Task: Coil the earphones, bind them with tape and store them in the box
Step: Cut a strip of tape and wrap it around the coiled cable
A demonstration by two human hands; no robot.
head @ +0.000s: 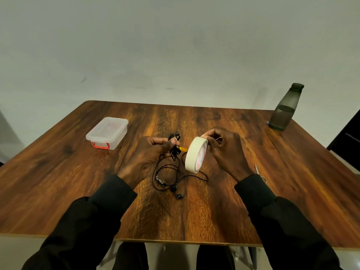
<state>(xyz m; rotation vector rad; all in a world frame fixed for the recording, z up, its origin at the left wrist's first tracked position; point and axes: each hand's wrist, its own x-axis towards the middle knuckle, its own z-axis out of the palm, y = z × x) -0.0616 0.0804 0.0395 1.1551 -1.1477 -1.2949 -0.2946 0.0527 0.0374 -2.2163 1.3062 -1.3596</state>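
Observation:
My left hand [150,152] pinches a bunched part of the black earphones [174,148] above the table's middle. The rest of the cable lies in loose loops on the wood, with the earbuds [178,195] nearest me. A small yellow piece [183,149] shows beside the bunched cable. My right hand [224,151] grips a roll of cream masking tape [195,154], held upright on its edge, fingertips at the roll's top. The clear plastic box [107,132] with a red latch stands at the left with its lid on.
A dark bottle [286,108] stands at the table's far right corner. Scissors [259,171] lie by my right wrist, partly hidden by the sleeve. The wooden table [58,172] ends against a pale wall. My knees show below its front edge.

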